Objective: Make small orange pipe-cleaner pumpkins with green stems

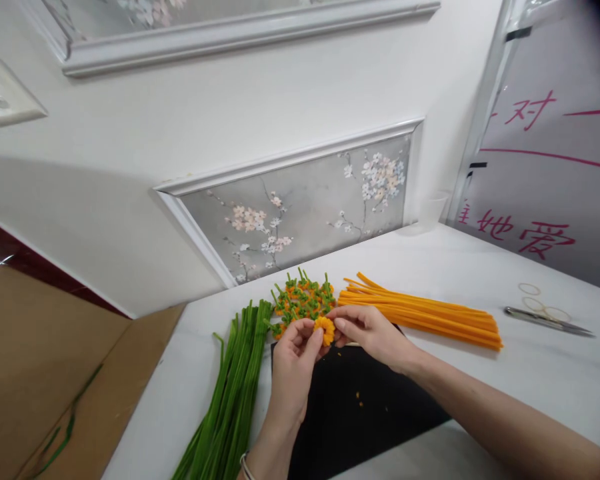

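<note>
Left hand (pixel 296 353) pinches orange flower (pixel 325 331), face toward wearer, outline longest near-far; right hand (pixel 373 333) pinches its right edge.

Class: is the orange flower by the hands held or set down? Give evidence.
Held: the orange flower is pinched between thumb and fingers of the left hand, with the right hand at its edge.

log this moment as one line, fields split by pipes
left hand: pinching orange flower | right hand: at flower's right edge | behind: orange-and-green pieces | left: green stem bundle | right: orange stem bundle | below: black mat
</note>
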`<state>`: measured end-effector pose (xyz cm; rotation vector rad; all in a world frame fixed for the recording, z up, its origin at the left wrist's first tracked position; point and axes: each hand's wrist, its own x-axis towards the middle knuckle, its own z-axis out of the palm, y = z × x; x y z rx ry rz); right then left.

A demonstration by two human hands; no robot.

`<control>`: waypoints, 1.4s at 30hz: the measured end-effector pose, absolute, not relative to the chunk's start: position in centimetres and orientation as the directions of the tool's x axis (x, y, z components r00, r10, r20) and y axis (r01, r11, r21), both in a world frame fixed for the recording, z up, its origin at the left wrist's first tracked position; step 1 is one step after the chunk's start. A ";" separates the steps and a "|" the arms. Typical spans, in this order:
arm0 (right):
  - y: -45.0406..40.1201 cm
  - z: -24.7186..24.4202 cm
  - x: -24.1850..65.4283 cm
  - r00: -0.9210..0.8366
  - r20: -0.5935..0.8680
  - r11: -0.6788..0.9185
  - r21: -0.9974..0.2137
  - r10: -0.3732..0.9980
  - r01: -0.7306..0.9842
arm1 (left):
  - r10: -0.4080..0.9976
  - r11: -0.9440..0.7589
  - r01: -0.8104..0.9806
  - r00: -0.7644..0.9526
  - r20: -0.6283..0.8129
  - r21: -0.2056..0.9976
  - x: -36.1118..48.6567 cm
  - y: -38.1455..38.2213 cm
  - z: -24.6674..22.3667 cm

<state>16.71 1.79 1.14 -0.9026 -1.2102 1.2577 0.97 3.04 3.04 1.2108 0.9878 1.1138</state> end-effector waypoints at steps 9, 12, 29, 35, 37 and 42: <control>1.8 1.0 16.4 -0.053 0.170 0.165 -0.982 0.984 -0.096 | 0.979 -0.119 -0.019 0.162 0.121 0.993 1.2 3.0 2.2; 1.7 1.2 16.6 -0.072 0.182 0.175 -0.980 0.981 -0.096 | 0.975 -0.110 0.009 0.193 0.106 0.994 1.1 3.0 2.3; 1.5 2.0 17.1 -0.166 0.106 0.059 -0.961 0.980 -0.269 | 0.925 -0.182 0.081 0.353 0.143 0.980 0.6 3.2 3.2; 1.6 1.4 17.1 -0.164 0.120 0.066 -0.950 0.979 -0.305 | 0.880 -0.367 0.176 0.385 0.279 0.913 -0.1 3.6 2.4; 1.7 1.1 17.1 -0.165 0.135 0.084 -0.955 0.977 -0.283 | 0.862 -0.401 0.207 0.416 0.290 0.892 -0.3 3.8 2.1; 2.1 0.5 17.2 -0.115 0.228 0.206 -0.962 0.967 -0.179 | 0.865 -0.364 0.209 0.437 0.246 0.908 -0.4 4.2 1.5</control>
